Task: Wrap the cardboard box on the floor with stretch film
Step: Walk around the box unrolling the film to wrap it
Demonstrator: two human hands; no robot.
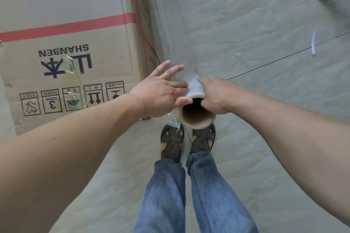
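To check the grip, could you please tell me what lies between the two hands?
The head view shows the stretch film roll between the left hand and right hand.

Matt corrugated cardboard box (62,24); clear glossy film roll (196,89), brown paper core; pale matt floor (255,15).

- Large brown cardboard box (72,24) stands on the floor at far left, with a red tape band across its face, black "SHANBEN" lettering and handling symbols printed upside down.
- White stretch film roll on a brown cardboard tube (197,104), open end toward the viewer, just right of the box's near corner.
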